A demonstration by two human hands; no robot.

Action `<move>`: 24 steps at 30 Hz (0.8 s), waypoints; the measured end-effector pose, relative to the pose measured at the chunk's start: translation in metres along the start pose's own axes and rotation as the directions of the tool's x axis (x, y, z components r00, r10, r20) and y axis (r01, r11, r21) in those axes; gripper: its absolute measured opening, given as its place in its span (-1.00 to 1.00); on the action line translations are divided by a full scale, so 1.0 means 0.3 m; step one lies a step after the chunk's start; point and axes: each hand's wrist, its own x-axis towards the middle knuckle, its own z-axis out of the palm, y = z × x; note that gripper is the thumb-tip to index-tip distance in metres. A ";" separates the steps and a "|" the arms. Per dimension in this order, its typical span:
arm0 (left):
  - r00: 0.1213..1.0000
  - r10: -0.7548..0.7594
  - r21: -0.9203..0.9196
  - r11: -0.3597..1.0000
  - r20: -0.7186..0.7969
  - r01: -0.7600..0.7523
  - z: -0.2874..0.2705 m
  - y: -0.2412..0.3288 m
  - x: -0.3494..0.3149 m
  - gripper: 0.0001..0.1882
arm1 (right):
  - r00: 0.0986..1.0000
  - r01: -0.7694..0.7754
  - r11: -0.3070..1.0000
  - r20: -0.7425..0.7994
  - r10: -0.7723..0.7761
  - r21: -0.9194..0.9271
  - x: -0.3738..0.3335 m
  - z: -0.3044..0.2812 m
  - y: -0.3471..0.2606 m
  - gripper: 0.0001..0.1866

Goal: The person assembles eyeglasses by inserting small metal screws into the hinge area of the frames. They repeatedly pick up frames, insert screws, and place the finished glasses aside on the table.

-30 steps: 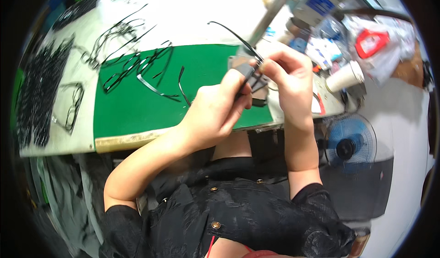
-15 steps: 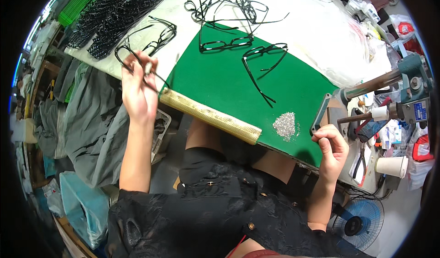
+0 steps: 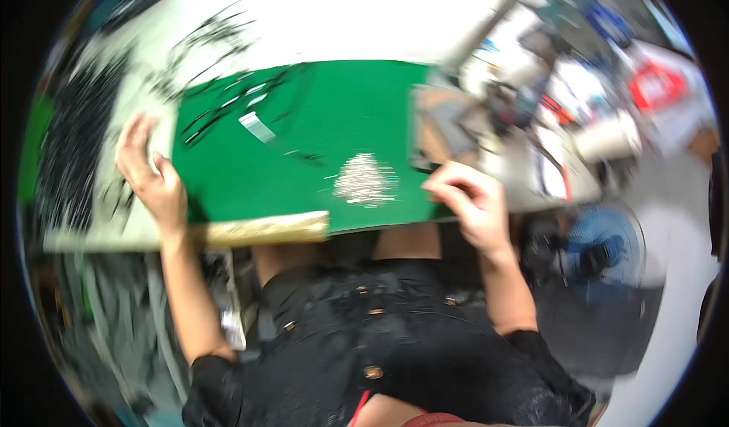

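My left hand (image 3: 152, 173) is over the pale table at the left edge of the green mat (image 3: 304, 176). Its fingers are apart, with nothing seen between them. A dark blurred shape, perhaps an eyeglass frame (image 3: 118, 199), lies beside it. My right hand (image 3: 474, 207) hovers off the mat's right side, thumb and forefinger pinched together; anything between them is too small to make out. Toward the near edge of the mat sits a heap of tiny silvery metal pieces (image 3: 364, 180). Black eyeglass frames (image 3: 228, 104), smeared by motion, lie on the mat's far left.
More black frames (image 3: 209, 40) lie beyond the mat, and a dark mass of them (image 3: 76, 146) at far left. A gold textured strip (image 3: 266, 230) runs along the near edge. At right stand a bench press (image 3: 486, 28), a white cup (image 3: 607, 138) and a blue fan (image 3: 604, 252).
The view has swung to the right and blurred. My left hand has let go of the black eyeglass frame it held, and its fingers have spread. My right hand stays pinched.
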 end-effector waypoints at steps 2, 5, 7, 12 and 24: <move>0.842 0.389 0.069 0.894 0.373 -0.443 0.106 0.109 0.056 -0.39 | 1.000 -0.025 1.000 -0.009 0.025 -0.019 0.000 -0.029 0.004 -0.90; 0.658 0.547 -0.004 0.770 0.517 -0.638 0.238 0.124 0.093 -0.56 | 0.996 -0.015 0.995 -0.090 0.024 0.098 -0.034 -0.045 0.019 -0.92; 0.590 0.579 -0.032 0.728 0.563 -0.685 0.265 0.090 0.132 -0.76 | 0.994 0.015 0.998 -0.110 -0.008 0.065 -0.055 -0.076 0.042 -0.94; 0.610 0.507 -0.217 0.846 0.609 -0.486 0.188 0.167 0.193 -0.85 | 0.870 0.116 0.913 -0.404 -0.284 -0.391 -0.080 -0.230 0.105 -0.93; 0.642 0.232 -0.658 -0.012 0.731 0.753 -0.044 0.517 0.117 -0.62 | 0.558 0.748 0.347 0.254 -0.790 -0.565 -0.026 0.018 -0.057 -0.47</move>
